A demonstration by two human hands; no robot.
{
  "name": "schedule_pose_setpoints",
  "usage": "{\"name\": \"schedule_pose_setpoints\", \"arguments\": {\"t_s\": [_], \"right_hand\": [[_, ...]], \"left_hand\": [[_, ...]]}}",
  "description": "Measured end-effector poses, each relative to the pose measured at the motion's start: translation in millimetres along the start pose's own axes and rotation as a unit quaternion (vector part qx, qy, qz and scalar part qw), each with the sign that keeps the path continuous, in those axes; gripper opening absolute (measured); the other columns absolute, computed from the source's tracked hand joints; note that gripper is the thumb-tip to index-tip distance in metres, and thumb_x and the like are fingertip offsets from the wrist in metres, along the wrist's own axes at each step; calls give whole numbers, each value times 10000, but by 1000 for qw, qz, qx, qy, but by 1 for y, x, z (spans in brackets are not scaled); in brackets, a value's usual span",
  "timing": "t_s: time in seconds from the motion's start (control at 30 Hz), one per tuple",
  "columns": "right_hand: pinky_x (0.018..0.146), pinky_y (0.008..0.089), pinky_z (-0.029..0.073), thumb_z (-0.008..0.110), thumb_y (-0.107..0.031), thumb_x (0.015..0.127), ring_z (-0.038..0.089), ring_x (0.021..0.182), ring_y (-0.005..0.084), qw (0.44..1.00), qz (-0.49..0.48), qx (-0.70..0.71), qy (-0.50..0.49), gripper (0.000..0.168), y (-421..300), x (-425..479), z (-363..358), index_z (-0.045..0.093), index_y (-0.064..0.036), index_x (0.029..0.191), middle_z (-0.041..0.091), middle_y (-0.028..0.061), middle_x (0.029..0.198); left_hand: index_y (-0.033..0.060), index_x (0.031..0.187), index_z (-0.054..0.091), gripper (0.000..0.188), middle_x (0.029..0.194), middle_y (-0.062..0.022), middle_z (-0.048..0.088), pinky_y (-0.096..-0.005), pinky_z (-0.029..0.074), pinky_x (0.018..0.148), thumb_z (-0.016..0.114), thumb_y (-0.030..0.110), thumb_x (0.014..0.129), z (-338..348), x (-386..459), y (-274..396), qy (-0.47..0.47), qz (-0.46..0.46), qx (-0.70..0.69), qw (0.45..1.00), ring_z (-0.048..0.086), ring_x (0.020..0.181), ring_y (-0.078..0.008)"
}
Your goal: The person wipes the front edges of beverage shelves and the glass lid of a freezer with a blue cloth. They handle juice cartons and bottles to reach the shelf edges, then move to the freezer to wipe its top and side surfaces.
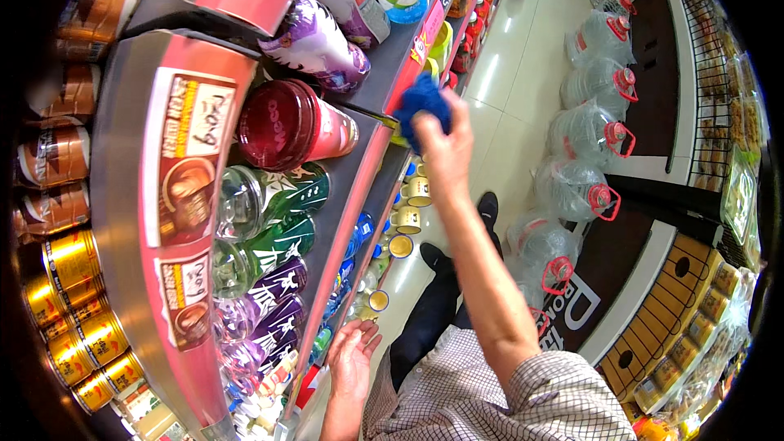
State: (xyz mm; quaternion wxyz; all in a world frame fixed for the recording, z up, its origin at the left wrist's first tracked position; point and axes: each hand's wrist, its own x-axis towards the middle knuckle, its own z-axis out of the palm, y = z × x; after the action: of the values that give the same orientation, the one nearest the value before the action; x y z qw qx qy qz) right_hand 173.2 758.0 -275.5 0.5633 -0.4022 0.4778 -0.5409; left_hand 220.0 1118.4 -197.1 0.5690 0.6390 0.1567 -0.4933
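My right hand (444,141) grips a crumpled dark blue cloth (424,111), blurred, at the pink price rail (401,89) along a shelf edge. Near it lie a red lidded cup (294,125) and a purple-and-white bottle (318,43). My left hand (353,358) is empty, palm up with fingers apart, beside the lower shelf edge. To its left are green-labelled bottles (288,242) and purple-labelled bottles (275,312) in a row. Whether the left fingers touch the shelf, I cannot tell.
Yellow mugs (405,220) jut from a lower shelf near my feet. Across the tiled floor (499,98) stand several large clear water jugs (579,187) with red handles. Wire racks (655,312) hold packaged goods. Gold cans (79,306) and brown packs (55,153) fill the far left.
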Motion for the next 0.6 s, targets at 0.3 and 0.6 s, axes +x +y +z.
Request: {"name": "schedule_pose_setpoints", "arguments": {"t_s": [0.3, 0.6], "right_hand": [[970, 422, 517, 674, -33, 731, 644, 1115, 361, 959, -79, -107, -250, 526, -46, -133, -9, 583, -6, 1249, 626, 223, 1160], [942, 451, 516, 727, -234, 822, 613, 1146, 360, 841, -220, -457, -190, 447, -83, 47, 31, 619, -141, 1245, 609, 146, 1196]], "left_hand": [[10, 1221, 601, 251, 1175, -151, 693, -427, 561, 959, 589, 73, 979, -28, -4, 3, -7, 10, -22, 1000, 682, 1090, -292], [26, 1192, 614, 253, 1132, -128, 677, -418, 543, 952, 651, 117, 959, -24, -14, 9, 2, 8, -18, 1000, 666, 1070, -274]]}}
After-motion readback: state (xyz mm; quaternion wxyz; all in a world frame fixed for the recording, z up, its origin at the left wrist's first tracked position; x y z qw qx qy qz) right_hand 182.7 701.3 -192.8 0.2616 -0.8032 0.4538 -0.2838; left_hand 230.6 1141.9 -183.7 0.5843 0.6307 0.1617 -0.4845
